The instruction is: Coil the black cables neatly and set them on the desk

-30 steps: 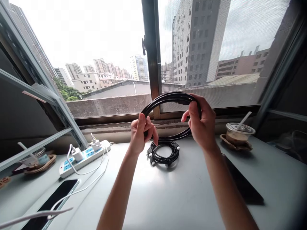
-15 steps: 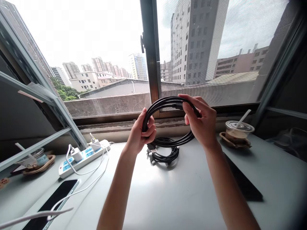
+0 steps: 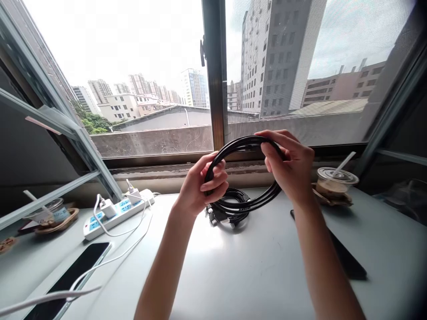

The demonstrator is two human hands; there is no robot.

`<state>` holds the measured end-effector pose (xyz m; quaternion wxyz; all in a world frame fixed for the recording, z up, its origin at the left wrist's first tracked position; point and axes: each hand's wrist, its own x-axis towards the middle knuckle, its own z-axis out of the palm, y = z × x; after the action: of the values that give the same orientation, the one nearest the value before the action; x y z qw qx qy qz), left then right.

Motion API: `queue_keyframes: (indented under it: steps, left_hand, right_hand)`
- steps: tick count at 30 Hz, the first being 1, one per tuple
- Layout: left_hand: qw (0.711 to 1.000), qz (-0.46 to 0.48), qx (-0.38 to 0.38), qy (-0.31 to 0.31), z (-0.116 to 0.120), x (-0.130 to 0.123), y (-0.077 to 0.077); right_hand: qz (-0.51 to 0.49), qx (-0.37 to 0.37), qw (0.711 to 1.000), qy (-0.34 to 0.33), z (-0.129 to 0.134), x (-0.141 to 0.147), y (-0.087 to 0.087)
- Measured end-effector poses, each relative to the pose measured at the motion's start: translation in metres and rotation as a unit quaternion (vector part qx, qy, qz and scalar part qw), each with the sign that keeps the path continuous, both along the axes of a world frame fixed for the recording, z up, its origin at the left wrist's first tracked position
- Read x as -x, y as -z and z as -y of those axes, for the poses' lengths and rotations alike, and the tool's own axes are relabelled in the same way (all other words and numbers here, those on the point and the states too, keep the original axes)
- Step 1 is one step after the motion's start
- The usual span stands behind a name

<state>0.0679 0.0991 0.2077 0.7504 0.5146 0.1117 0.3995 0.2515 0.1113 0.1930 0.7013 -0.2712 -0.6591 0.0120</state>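
A coiled black cable (image 3: 255,204) hangs in the air above the table, held as a loop between both hands. My left hand (image 3: 203,184) wraps its fingers round the loop's left side. My right hand (image 3: 289,162) pinches the upper right part between thumb and fingers. A dark plug end shows just below my left hand, partly against the coil behind. On the table beyond, a second coiled black cable (image 3: 238,194) lies with metal-tipped connectors (image 3: 212,218) at its left; the held loop covers part of it.
At left, a white power strip (image 3: 118,215) carries plugged-in chargers, and a white cord crosses a phone (image 3: 71,280). Drink cups stand both sides: a left cup (image 3: 53,211) and a right cup (image 3: 335,180). A flat black object (image 3: 347,258) lies beside my right forearm. The window frame (image 3: 218,89) rises behind.
Both hands and the held coil have shifted slightly right in view, and the loop now overlaps more of the coil on the table. The camera view has shifted a little too.
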Motion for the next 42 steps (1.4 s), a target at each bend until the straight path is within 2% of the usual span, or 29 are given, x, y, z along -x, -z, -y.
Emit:
queue_keyframes:
  steps: [2, 6, 12, 16, 19, 23, 26, 27, 30, 33, 38, 42]
  left_hand:
    - [0.998, -0.043, -0.011, -0.051, 0.000, -0.003, 0.002]
    - [0.966, -0.095, -0.071, -0.230, -0.003, -0.003, 0.004]
    - [0.927, -0.109, -0.107, -0.342, -0.002, -0.007, 0.006]
    - [0.874, -0.083, -0.207, -0.432, 0.001, -0.014, 0.010]
    - [0.834, -0.113, -0.289, -0.457, 0.002, -0.015, 0.013]
    - [0.832, -0.127, -0.314, -0.439, -0.001, -0.008, 0.011]
    - [0.821, -0.122, -0.305, -0.466, -0.005, -0.001, 0.007]
    - [0.817, -0.119, -0.296, -0.480, -0.007, 0.001, 0.006]
    - [0.823, -0.121, -0.242, -0.499, -0.013, 0.009, 0.002]
    - [0.831, -0.155, -0.198, -0.496, -0.021, 0.016, 0.002]
    - [0.860, -0.188, -0.157, -0.448, -0.033, 0.020, 0.005]
    - [0.878, -0.233, -0.094, -0.407, -0.037, 0.010, 0.006]
  right_hand:
    - [0.044, -0.013, 0.999, 0.015, 0.002, 0.000, -0.001]
    - [0.098, -0.036, 0.994, 0.026, 0.005, 0.002, -0.003]
    - [0.095, 0.038, 0.994, -0.025, 0.001, 0.008, 0.000]
    - [0.072, 0.068, 0.995, -0.024, -0.002, 0.009, 0.001]
    - [0.052, 0.109, 0.990, -0.069, -0.001, 0.005, 0.000]
    - [0.053, 0.180, 0.965, -0.185, 0.005, 0.002, -0.002]
    - [0.075, 0.168, 0.958, -0.220, 0.009, 0.010, -0.002]
    - [0.083, 0.150, 0.965, -0.201, 0.010, 0.015, -0.002]
    - [0.128, 0.099, 0.985, -0.061, 0.009, 0.029, 0.000]
    - [0.216, 0.084, 0.972, 0.047, 0.007, 0.038, 0.002]
    - [0.231, 0.111, 0.959, 0.118, -0.004, 0.042, 0.005]
    - [0.188, 0.167, 0.958, 0.137, -0.030, 0.039, 0.019]
